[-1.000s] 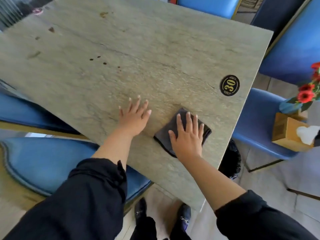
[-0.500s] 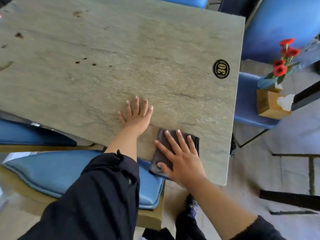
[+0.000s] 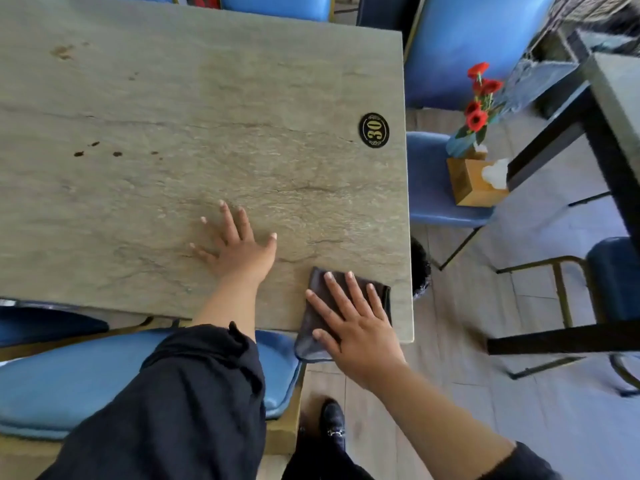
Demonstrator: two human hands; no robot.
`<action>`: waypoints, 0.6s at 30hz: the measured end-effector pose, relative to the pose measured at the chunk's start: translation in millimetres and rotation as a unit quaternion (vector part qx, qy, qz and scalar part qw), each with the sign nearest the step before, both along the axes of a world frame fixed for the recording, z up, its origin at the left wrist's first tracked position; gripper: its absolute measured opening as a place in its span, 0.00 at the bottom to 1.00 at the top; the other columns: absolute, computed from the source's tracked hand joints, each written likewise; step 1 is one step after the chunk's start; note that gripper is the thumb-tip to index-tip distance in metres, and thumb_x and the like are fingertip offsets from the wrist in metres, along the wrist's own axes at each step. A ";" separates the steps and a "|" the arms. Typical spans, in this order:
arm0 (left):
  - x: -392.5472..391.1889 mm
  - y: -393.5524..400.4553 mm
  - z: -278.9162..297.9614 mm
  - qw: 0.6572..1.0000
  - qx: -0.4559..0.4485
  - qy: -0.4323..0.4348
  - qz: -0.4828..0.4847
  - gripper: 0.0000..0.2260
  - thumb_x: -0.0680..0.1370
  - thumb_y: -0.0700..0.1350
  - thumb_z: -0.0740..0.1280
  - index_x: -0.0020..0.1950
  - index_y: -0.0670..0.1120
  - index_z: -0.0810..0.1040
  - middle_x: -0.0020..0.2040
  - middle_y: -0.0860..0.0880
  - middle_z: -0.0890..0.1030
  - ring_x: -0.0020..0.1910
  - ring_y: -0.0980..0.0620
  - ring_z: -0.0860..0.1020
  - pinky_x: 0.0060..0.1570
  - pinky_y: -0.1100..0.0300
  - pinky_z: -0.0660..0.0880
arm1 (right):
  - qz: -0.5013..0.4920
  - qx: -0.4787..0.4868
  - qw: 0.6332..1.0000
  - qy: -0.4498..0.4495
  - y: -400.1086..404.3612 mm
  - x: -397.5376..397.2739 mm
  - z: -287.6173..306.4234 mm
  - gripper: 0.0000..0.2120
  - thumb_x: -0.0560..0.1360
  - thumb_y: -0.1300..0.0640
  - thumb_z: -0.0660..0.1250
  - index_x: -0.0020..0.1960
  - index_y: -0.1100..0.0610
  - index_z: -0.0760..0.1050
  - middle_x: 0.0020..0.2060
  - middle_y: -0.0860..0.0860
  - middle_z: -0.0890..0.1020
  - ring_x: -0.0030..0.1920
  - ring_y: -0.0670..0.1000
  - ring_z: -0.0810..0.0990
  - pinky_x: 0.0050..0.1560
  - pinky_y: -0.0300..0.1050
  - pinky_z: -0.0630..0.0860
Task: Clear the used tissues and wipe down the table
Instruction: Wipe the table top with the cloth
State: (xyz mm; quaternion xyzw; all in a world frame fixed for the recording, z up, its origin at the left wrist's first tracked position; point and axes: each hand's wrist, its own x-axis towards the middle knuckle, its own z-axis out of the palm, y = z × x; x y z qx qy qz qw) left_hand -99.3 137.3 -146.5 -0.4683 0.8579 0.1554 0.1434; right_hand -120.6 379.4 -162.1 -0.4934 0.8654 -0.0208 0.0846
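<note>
**Ana:** What holds things in the head view?

**Ben:** A wooden tissue box sits on the blue chair seat to your right. A white tissue pokes out of its top. Behind the box is a blue vase with red flowers in it.

**Ana:** Where is your cloth?

**Ben:** The dark cloth lies at the near right corner of the table. Its long side runs from the table top toward you, and its near end hangs off the edge. Your right hand lies flat on it, fingers straight and spread, pointing away from you and a bit left.

**Ana:** And your other hand?

**Ben:** Your left hand presses flat on the bare table, just left of the cloth, fingers fanned out. It does not touch the cloth.

**Ana:** What is hard to see?

**Ben:** Your hand covers most of the cloth. A round black badge marked 30 sits near the right edge. Small dark spots dot the left of the table. A fuzzy black thing peeks out under the table's right side; you cannot tell what it is. Your dark sleeve hides part of the near blue chair.
</note>
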 end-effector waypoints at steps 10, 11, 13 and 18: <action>-21.1 23.5 -10.9 0.999 -0.017 0.009 -0.034 0.24 0.80 0.61 0.41 0.73 0.66 0.34 0.76 0.55 0.29 0.75 0.48 0.30 0.62 0.24 0.36 | -0.067 0.047 0.996 -0.034 -62.3 -32.5 7.7 0.28 0.79 0.39 0.37 0.77 0.44 0.34 0.77 0.51 0.34 0.74 0.59 0.29 0.72 0.64 0.33; -21.2 23.6 -11.5 0.999 -0.022 0.011 -0.032 0.24 0.80 0.61 0.41 0.74 0.66 0.35 0.76 0.55 0.30 0.75 0.48 0.30 0.63 0.24 0.36 | -0.028 0.039 0.998 -0.036 -60.3 -21.1 6.9 0.28 0.79 0.39 0.37 0.77 0.43 0.35 0.77 0.50 0.35 0.75 0.59 0.30 0.73 0.64 0.34; -19.9 25.3 -12.8 0.999 -0.037 0.021 -0.029 0.24 0.80 0.61 0.42 0.74 0.66 0.37 0.77 0.55 0.32 0.76 0.49 0.31 0.63 0.24 0.36 | 0.025 0.028 0.999 -0.032 -44.7 -7.1 3.8 0.28 0.78 0.39 0.38 0.77 0.42 0.38 0.77 0.49 0.38 0.76 0.58 0.32 0.74 0.63 0.37; -17.4 31.3 -15.3 0.997 -0.063 0.028 -0.036 0.24 0.79 0.61 0.40 0.75 0.65 0.36 0.77 0.54 0.31 0.76 0.48 0.32 0.63 0.24 0.36 | -0.022 0.020 0.999 -0.025 0.6 -28.1 -2.2 0.28 0.79 0.37 0.45 0.77 0.41 0.46 0.78 0.49 0.47 0.77 0.59 0.44 0.73 0.61 0.44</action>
